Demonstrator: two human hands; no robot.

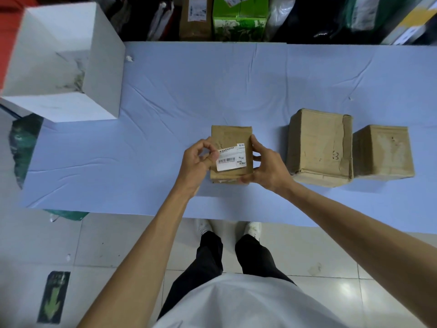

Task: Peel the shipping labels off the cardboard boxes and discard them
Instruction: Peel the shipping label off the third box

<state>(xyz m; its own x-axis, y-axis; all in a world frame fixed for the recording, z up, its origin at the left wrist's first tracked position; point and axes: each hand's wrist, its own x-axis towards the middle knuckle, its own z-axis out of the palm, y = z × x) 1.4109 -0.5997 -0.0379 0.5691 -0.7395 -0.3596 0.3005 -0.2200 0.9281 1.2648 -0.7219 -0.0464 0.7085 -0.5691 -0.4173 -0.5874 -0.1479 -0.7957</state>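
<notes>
**Q.** Where is the work, and what do the hands hold?

**A.** The small cardboard box (230, 136) stands on the blue-covered tabletop (189, 91), near its front edge. The white shipping label (230, 158) lies on the box's upper face. The left hand (199, 157) pinches the label's left edge between thumb and forefinger, with the other fingers curled. The right hand (267, 169) grips the box, its fingers wrapped round the right side.

**Q.** How is this step best done?

**A.** Judging from the pose, the pinched edge should be drawn low and slowly to the right, folding the label back over itself. The right hand should press the box down so that it neither lifts nor slides. A steep or sudden pull would likely tear the paper or strip the cardboard's top ply. Whether the edge has already come free cannot be told.

**Q.** And afterwards?

**A.** The open white carton (71, 55) at the far left of the tabletop looks the likely place to discard the label. To the right, a taller cardboard box (319, 147) and a lower cardboard box (383, 150) stand side by side. No label shows on their visible faces.
</notes>
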